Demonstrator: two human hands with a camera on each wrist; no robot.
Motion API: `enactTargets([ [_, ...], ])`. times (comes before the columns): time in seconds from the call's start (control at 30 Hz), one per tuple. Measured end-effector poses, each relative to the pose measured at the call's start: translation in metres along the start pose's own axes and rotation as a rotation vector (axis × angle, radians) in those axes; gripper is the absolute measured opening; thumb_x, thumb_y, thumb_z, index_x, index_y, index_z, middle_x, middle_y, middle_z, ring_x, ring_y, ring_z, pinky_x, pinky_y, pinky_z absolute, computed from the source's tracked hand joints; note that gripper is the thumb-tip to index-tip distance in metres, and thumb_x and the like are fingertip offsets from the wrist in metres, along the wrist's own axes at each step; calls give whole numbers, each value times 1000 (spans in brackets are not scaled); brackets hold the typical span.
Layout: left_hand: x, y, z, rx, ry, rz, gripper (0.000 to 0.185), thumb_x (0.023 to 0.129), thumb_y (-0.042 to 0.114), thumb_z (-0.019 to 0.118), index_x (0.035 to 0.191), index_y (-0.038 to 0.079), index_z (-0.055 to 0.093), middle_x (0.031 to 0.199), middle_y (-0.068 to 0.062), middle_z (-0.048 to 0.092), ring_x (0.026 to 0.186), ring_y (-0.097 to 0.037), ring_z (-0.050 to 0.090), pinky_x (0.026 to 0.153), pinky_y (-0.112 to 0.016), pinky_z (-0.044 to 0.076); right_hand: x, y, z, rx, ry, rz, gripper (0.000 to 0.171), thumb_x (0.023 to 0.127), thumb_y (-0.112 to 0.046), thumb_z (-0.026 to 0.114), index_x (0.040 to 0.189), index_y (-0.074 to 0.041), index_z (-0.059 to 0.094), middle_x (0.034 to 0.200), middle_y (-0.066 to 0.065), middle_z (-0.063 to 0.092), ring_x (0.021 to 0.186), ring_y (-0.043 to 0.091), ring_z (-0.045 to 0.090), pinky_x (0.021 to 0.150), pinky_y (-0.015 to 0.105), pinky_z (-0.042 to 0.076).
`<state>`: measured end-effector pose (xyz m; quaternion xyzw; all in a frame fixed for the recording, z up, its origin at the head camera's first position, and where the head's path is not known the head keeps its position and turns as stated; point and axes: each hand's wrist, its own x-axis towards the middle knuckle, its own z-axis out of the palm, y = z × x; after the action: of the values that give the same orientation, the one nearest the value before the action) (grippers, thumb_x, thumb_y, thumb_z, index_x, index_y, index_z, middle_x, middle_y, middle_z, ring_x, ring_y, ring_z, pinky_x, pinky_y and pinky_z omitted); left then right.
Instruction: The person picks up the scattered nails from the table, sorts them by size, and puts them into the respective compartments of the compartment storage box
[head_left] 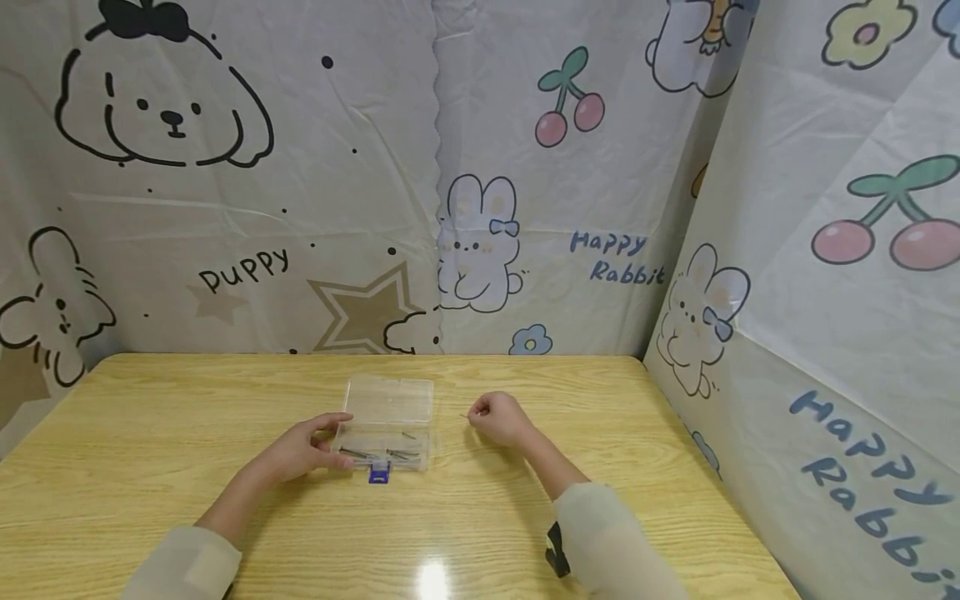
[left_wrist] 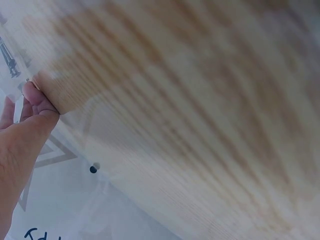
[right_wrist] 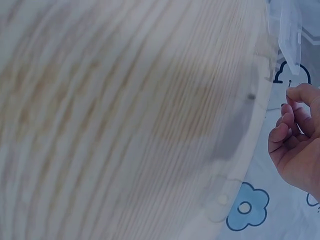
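From the head view, a clear plastic box (head_left: 389, 433) lies open mid-counter (head_left: 150, 467), thin metal pins inside. The left hand (head_left: 303, 450) grips its left edge between thumb and fingers. The right hand (head_left: 501, 419), just right of the box, pinches a thin pin (head_left: 464, 416). The right wrist view shows curled fingers (right_wrist: 287, 125) closing on it; both wrist views are blurred, and the pin is hard to make out.
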<state>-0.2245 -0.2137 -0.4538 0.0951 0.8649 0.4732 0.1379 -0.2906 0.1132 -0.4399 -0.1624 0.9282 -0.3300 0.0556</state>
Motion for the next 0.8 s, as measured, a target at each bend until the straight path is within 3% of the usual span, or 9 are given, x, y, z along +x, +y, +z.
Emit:
enactTargets([
  [0.8,0,-1,1,3,-1,2,86,73,36,79,142,5,37,141,-34,32,103,-29,50,78,-32,44,6,-29,21,41,-45,-44,14,87,-12,59,87,-2,68,76,2,60,63,9,47,57,20,39],
])
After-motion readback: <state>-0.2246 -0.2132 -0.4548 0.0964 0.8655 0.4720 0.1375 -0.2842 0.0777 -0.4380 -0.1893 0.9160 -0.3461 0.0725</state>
